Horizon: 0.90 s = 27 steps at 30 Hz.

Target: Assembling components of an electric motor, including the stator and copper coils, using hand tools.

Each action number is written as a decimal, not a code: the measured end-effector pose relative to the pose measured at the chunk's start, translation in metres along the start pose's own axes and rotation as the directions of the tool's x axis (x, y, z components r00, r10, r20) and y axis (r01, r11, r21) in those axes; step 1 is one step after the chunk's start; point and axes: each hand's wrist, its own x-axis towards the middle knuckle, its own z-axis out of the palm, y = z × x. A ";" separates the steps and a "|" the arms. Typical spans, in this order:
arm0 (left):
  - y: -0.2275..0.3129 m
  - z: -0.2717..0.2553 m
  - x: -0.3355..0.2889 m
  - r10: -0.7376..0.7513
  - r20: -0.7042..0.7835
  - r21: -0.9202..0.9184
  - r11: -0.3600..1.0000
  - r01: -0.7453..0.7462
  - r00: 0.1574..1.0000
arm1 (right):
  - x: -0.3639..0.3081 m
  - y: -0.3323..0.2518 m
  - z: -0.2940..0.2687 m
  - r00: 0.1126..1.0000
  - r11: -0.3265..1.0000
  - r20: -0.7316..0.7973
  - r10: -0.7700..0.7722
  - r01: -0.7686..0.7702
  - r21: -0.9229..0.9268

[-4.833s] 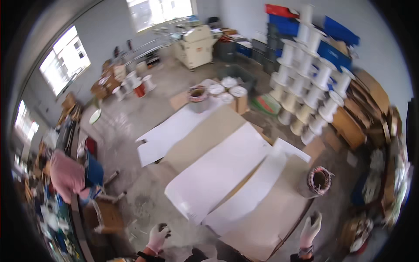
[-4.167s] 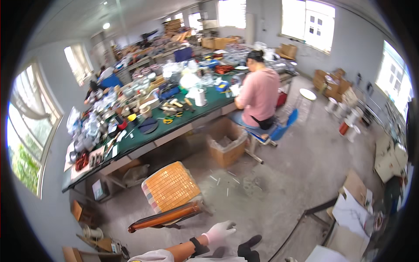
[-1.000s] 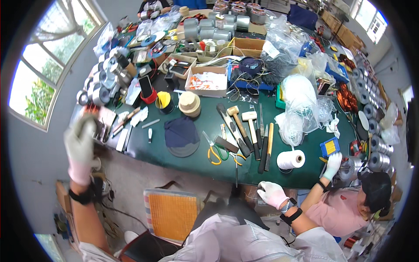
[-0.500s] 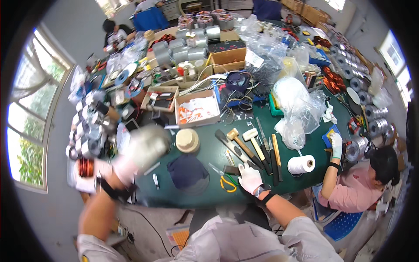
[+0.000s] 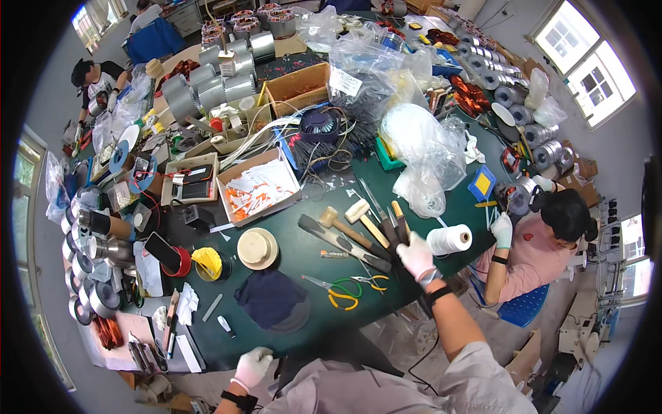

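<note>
White-gloved, my left hand (image 5: 252, 367) hovers by the table's front edge, fingers curled in with nothing seen in them. My right hand (image 5: 416, 255), also gloved, lies over the lower ends of a row of tools, beside a wooden handle (image 5: 400, 214). Its fingers are bent and what they grip is hidden. Left of it lie a long file (image 5: 372, 196), two mallets (image 5: 329, 218) and a dark-handled tool (image 5: 338, 241). Closer to me are green-and-orange scissors (image 5: 341, 291) and small yellow-handled pliers (image 5: 372, 280). A white thread spool (image 5: 448, 239) stands to its right.
A dark blue cap (image 5: 272, 300) and a beige round block (image 5: 258, 248) sit mid-table. Behind stand an open box of paper strips (image 5: 258, 186) and plastic bags (image 5: 420, 152). A co-worker in pink (image 5: 531, 241) works at the right. Steel cups (image 5: 110, 252) crowd the left.
The view has swung to the right. My left hand, blurred with a grey roundish thing before, is now lower and without it. My right hand has left the dark block by the scissors for the tool handles.
</note>
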 end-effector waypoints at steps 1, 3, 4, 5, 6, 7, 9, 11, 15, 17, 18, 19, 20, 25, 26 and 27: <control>0.013 -0.009 0.006 -0.033 -0.037 -0.026 0.999 0.032 0.999 | 0.017 0.026 -0.005 0.999 0.999 -0.035 -0.005 0.006 0.038; 0.016 -0.022 0.002 -0.060 -0.146 -0.074 0.996 0.049 0.987 | 0.033 0.018 -0.021 0.995 0.986 -0.024 0.098 -0.094 0.140; 0.015 -0.027 0.001 -0.071 -0.169 -0.084 0.995 0.057 0.983 | 0.035 0.019 -0.014 0.962 1.000 -0.275 0.004 -0.006 -0.009; 0.007 -0.027 -0.001 -0.097 -0.181 -0.126 0.989 0.075 0.979 | 0.027 0.027 -0.012 0.948 0.994 -0.300 -0.104 0.087 -0.068; -0.007 -0.027 -0.013 -0.150 -0.213 -0.171 0.979 0.114 0.965 | 0.012 -0.010 -0.013 0.927 0.973 -0.299 -0.227 0.201 -0.114; -0.013 -0.023 -0.017 -0.160 -0.223 -0.162 0.979 0.125 0.962 | -0.006 -0.021 -0.001 0.886 0.933 -0.293 -0.359 0.335 -0.130; -0.017 -0.015 -0.024 -0.272 -0.148 -0.305 0.927 0.218 0.951 | -0.050 -0.052 0.018 0.887 0.887 -0.006 -0.461 0.461 -0.026; -0.004 -0.004 -0.023 -0.257 -0.113 -0.271 0.937 0.219 0.960 | -0.089 -0.059 0.057 0.755 0.759 0.110 -0.647 0.651 -0.003; 0.021 0.010 -0.021 -0.210 -0.069 -0.138 0.970 0.199 0.975 | -0.113 -0.065 0.120 0.717 0.680 0.298 -0.630 0.695 -0.233; 0.030 0.007 -0.021 -0.184 -0.086 -0.052 0.982 0.180 0.979 | -0.110 -0.072 0.125 0.737 0.671 0.286 -0.613 0.676 -0.305; 0.029 0.009 -0.022 -0.215 -0.065 -0.086 0.974 0.209 0.974 | -0.109 -0.076 0.127 0.745 0.687 0.307 -0.592 0.666 -0.290; 0.032 0.010 -0.027 -0.251 -0.050 -0.124 0.962 0.244 0.967 | -0.109 -0.085 0.124 0.753 0.711 0.339 -0.563 0.651 -0.266; 0.036 0.011 -0.029 -0.280 -0.086 -0.134 0.954 0.268 0.956 | -0.109 -0.091 0.118 0.758 0.732 0.372 -0.535 0.636 -0.243; 0.024 0.013 -0.006 -0.097 -0.135 -0.036 0.995 0.093 0.986 | -0.117 -0.094 0.079 0.780 0.919 0.488 -0.391 0.365 0.153; 0.019 0.016 -0.007 0.025 -0.186 0.056 0.998 -0.015 0.982 | -0.123 -0.106 0.072 0.749 0.906 0.511 -0.422 0.369 0.208; 0.023 0.017 0.001 0.016 -0.178 0.007 1.000 -0.015 0.984 | -0.132 -0.119 0.062 0.707 0.880 0.524 -0.474 0.402 0.254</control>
